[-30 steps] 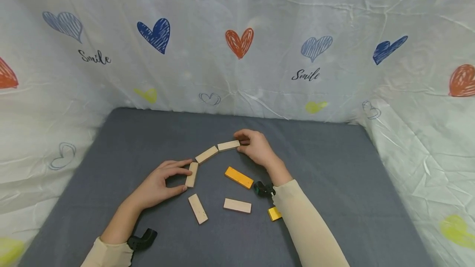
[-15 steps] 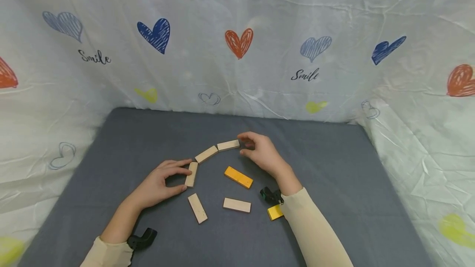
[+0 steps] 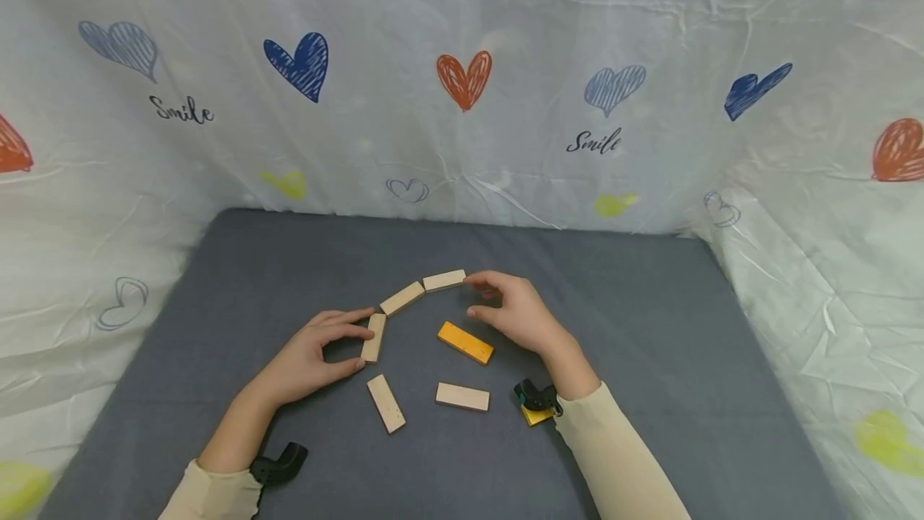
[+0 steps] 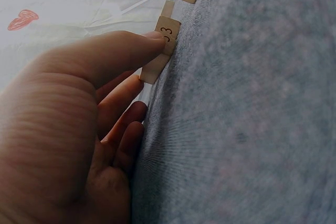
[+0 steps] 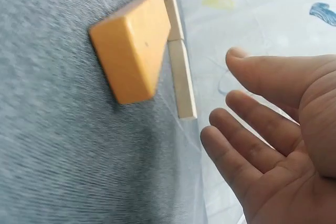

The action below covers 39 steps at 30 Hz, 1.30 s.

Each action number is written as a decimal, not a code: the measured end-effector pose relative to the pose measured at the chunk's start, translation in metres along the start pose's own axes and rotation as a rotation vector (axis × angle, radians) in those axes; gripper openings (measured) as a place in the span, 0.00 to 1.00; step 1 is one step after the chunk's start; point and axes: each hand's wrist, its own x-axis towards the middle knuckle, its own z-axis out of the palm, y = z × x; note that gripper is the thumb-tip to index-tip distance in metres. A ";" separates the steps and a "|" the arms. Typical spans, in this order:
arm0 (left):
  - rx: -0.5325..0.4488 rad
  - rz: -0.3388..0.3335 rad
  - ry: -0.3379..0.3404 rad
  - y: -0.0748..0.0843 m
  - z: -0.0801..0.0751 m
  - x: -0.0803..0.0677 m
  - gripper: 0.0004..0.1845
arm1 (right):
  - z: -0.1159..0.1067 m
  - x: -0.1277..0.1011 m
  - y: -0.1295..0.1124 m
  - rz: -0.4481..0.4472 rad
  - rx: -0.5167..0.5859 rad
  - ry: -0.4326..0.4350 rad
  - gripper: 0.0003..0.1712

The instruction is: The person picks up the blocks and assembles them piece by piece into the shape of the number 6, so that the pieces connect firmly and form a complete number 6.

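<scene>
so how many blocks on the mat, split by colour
plain wooden blocks: 5, first of them
orange blocks: 2, first of them
total: 7

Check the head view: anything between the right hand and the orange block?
Nothing: bare grey cloth separates the right hand from the orange block in the head view; the right wrist view agrees.

three blocks lie end to end in an arc on the mat (image 3: 635,311): near block (image 3: 373,338), middle block (image 3: 402,298), far block (image 3: 443,280). left hand (image 3: 310,359) left of the near block; right hand (image 3: 516,313) right of the far block. a flat block (image 3: 465,343) lies inside the arc; two more blocks (image 3: 386,403) (image 3: 462,396) lie nearer the person.
</scene>
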 end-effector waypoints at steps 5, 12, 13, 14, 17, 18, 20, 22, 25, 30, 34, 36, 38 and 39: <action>-0.007 0.001 -0.001 0.000 -0.001 0.000 0.24 | 0.004 -0.008 0.000 0.001 0.007 -0.007 0.28; -0.006 -0.001 -0.002 -0.001 0.000 0.001 0.24 | 0.012 -0.018 -0.002 0.034 0.001 -0.024 0.28; -0.006 0.000 -0.002 -0.001 0.000 0.001 0.24 | 0.013 -0.020 -0.002 0.039 0.000 -0.027 0.28; -0.005 0.002 -0.002 -0.001 0.000 0.001 0.24 | 0.014 -0.021 -0.004 0.041 -0.004 -0.027 0.28; -0.004 0.006 -0.002 0.000 0.000 0.001 0.24 | 0.015 -0.024 -0.006 0.041 -0.016 -0.029 0.28; -0.005 0.005 -0.002 0.001 0.000 0.001 0.24 | 0.016 -0.026 -0.007 0.038 -0.019 -0.031 0.28; -0.006 0.003 -0.003 0.001 0.000 0.001 0.24 | 0.018 -0.028 -0.007 0.030 -0.024 -0.031 0.27; -0.009 0.001 -0.003 0.001 0.000 0.001 0.24 | 0.019 -0.031 -0.009 0.025 -0.023 -0.030 0.27; -0.016 0.001 -0.002 0.000 0.000 0.000 0.24 | 0.021 -0.035 -0.010 0.028 -0.019 -0.025 0.27; -0.019 0.005 0.003 -0.002 0.001 0.000 0.24 | 0.024 -0.043 -0.009 0.068 -0.033 -0.036 0.27; -0.011 0.008 0.001 -0.003 0.002 0.000 0.24 | 0.025 -0.048 -0.007 0.080 -0.039 -0.035 0.26; -0.010 0.009 0.003 -0.003 0.002 0.001 0.24 | 0.025 -0.051 -0.006 0.069 -0.037 -0.034 0.26; -0.008 0.010 0.005 -0.002 0.002 0.001 0.24 | 0.025 -0.053 -0.004 0.063 -0.030 -0.034 0.27; -0.008 0.011 0.004 -0.002 0.002 0.002 0.24 | 0.026 -0.053 -0.003 0.060 -0.029 -0.033 0.27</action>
